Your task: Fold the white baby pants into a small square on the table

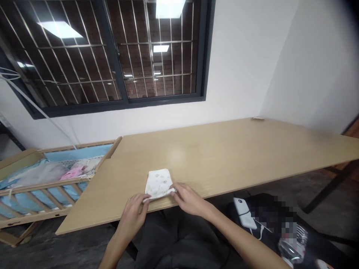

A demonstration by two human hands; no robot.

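A small white cloth [159, 180] with a faint printed pattern lies folded near the front edge of the wooden table [213, 157]. My left hand [134, 211] pinches its near left corner between thumb and fingers. At the near right corner, my right hand [187, 197] grips the cloth the same way. The near edge is slightly raised between both hands, while the far part rests flat on the tabletop. What kind of cloth it is I cannot tell.
A wooden crib [53, 186] with blue lining stands left of the table, holding bedding and a pink cloth [73, 172]. A small flat object [258, 118] lies at the table's far right. Below the right side are a white device [244, 212] and a clear plastic bottle [291, 248].
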